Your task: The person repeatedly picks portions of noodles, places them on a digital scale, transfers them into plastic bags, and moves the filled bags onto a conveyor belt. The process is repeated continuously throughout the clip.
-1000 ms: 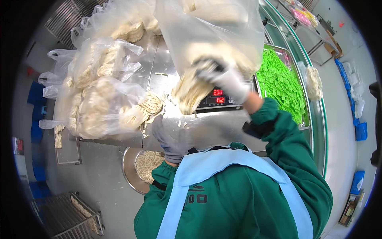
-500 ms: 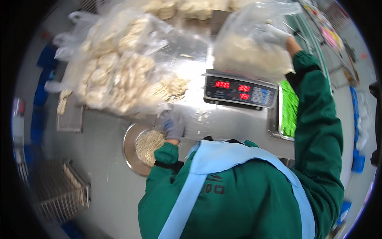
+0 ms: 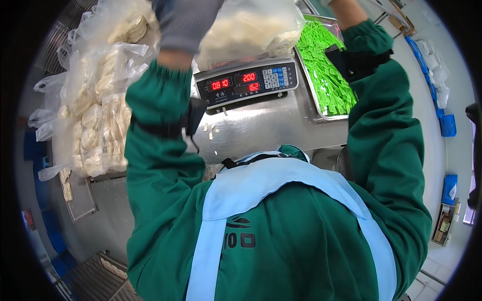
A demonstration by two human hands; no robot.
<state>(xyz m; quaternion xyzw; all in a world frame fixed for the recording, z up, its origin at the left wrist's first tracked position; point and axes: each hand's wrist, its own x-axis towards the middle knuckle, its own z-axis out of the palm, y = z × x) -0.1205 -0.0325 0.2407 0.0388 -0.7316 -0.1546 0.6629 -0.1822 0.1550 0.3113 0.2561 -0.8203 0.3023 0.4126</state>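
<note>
A clear plastic bag (image 3: 246, 32) with pale, noodle-like food sits on the digital scale (image 3: 246, 84), whose red display is lit. My left hand (image 3: 186, 22), in a grey glove, is at the bag's left edge; its fingers run past the top of the picture and are blurred. Reaching beyond the bag's right side, my right hand (image 3: 326, 2) shows only a sliver of glove at the top edge, with the bare wrist below it. What its fingers do is hidden.
On the left lie several clear bags of pale food strands (image 3: 95, 125). A metal tray of bright green strips (image 3: 326, 70) stands right of the scale. Pale scraps (image 3: 212, 131) lie on the steel table (image 3: 266, 125). A wire rack (image 3: 95, 281) is at lower left.
My left hand has moved from the metal bowl up to the bag. My right hand has gone from holding the bag to the top edge. The view has shifted, and the bowl is mostly hidden.
</note>
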